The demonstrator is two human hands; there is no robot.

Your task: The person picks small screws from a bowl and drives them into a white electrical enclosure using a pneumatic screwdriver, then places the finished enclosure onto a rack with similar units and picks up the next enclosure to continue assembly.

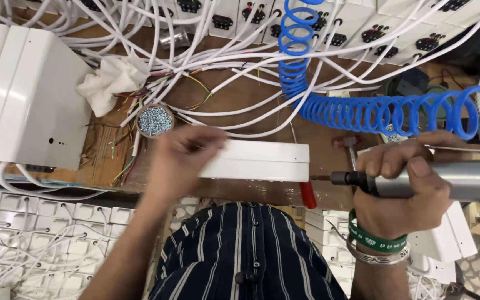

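- The right hand [401,189] is wrapped tight around a grey power screwdriver [418,180]; its bit touches the end of the white box [262,161].
- The left hand [181,158], blurred, lies on this box with fingers bent, steadying it at the table edge.
- The box looks light, stiff and smooth; I think it is best held by the long sides.
- Farther back: 1 dish of screws [155,120] and a blue coiled hose [373,111].

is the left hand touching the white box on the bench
Touching. The head view shows the left hand lying over the near end of the white box, its fingers pressed on the top with no gap between them.
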